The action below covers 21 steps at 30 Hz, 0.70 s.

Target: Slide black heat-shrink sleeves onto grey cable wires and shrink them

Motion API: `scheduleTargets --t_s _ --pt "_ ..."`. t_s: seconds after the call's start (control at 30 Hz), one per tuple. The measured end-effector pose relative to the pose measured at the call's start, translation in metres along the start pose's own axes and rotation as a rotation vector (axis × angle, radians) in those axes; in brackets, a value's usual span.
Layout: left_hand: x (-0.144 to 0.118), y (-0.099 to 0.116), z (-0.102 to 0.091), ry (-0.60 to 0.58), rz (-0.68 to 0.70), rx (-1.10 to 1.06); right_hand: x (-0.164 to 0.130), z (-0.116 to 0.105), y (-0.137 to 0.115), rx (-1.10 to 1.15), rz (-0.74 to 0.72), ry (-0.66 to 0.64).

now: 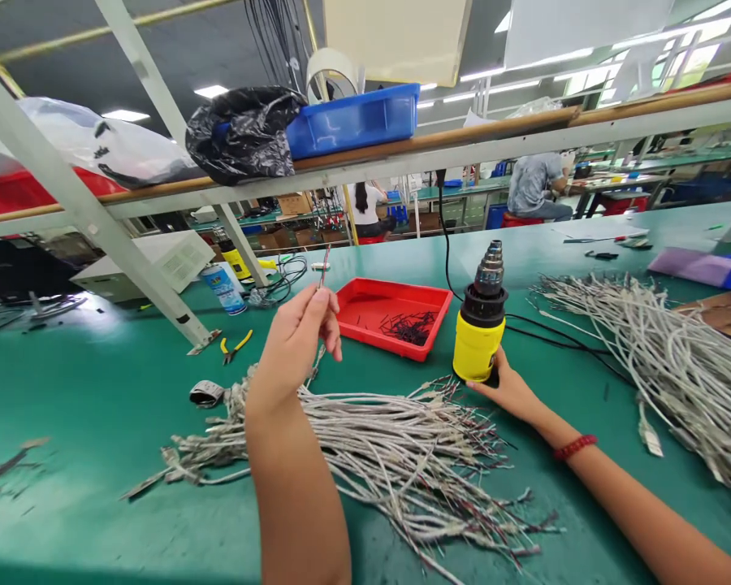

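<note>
Nearest to the person, a loose heap of grey cable pieces (pixel 378 439) lies spread on the green surface (pixel 97 406), their stripped coloured ends fanning toward the right, within easy reach of both arms.

The left hand (pixel 298 341) is raised above that heap, its grip closed on a single thin wire (pixel 323 268), pinched between thumb and fingertips so the free end points upward, level with the nozzle to its right. The rest of that piece trails down behind the hand toward the pile.

The right hand (pixel 508 388) rests on the surface with its grip wrapped around the base of a yellow heat gun (pixel 481 329), which stands upright with its metal nozzle pointing up; held so, the tool stays steady and its hot end faces away from the cables. Its black cord (pixel 444 244) runs back and up to the shelf.

Between the two hands, a little further off, sits a red tray (pixel 395 313) holding a small scatter of short dark pieces. To the right a second, larger heap of grey cables (pixel 663 357) crowds the surface. To the left lie yellow-handled pliers (pixel 236 345), with a spray can (pixel 224 288) beyond them.

Overhead, a shelf (pixel 402 158) carries a blue bin (pixel 353 120) and a black bag (pixel 244 134); its slanted white brace (pixel 97 219) cuts across the left side. Far back, other people sit at benches.
</note>
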<state>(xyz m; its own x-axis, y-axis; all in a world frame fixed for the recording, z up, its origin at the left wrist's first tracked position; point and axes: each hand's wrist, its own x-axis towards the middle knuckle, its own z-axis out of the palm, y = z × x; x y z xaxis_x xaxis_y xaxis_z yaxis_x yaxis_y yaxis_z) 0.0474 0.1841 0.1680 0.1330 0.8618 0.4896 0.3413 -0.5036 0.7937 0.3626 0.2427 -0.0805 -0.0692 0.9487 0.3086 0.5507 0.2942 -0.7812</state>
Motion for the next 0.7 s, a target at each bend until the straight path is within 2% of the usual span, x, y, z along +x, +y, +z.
scheduleTargets --t_s 0.07,0.17,0.33,0.43,0.5,0.53,0.57,0.63,0.67,0.7 --pt "0.001 -0.001 0.003 -0.009 -0.002 0.028 0.003 -0.001 -0.003 0.020 0.046 0.042" --pt "0.003 -0.003 0.008 -0.037 0.002 0.069 0.003 -0.006 -0.009 -0.078 0.074 0.065" --pt "0.003 -0.004 0.013 -0.094 -0.015 0.130 -0.002 -0.010 -0.009 -0.151 0.016 0.024" --pt "0.004 -0.004 0.015 -0.049 -0.030 0.119 -0.005 -0.014 -0.013 -0.239 0.013 -0.044" --pt "0.004 -0.003 0.015 0.014 -0.023 0.098 -0.011 -0.024 -0.029 -0.376 0.032 -0.054" --pt "0.004 -0.003 0.014 0.042 -0.015 0.087 -0.016 -0.031 -0.042 -0.436 0.025 -0.005" --pt "0.003 -0.002 0.014 0.061 -0.004 0.079 -0.025 -0.039 -0.058 -0.468 0.009 0.102" --pt "0.001 0.000 0.013 0.070 0.015 0.071 -0.048 -0.057 -0.093 -0.376 -0.061 0.383" --pt "0.000 0.001 0.013 0.062 0.018 0.073 -0.063 -0.064 -0.109 -0.296 -0.154 0.386" --pt "-0.001 0.002 0.013 0.051 0.016 0.077 -0.079 -0.071 -0.123 -0.247 -0.232 0.302"
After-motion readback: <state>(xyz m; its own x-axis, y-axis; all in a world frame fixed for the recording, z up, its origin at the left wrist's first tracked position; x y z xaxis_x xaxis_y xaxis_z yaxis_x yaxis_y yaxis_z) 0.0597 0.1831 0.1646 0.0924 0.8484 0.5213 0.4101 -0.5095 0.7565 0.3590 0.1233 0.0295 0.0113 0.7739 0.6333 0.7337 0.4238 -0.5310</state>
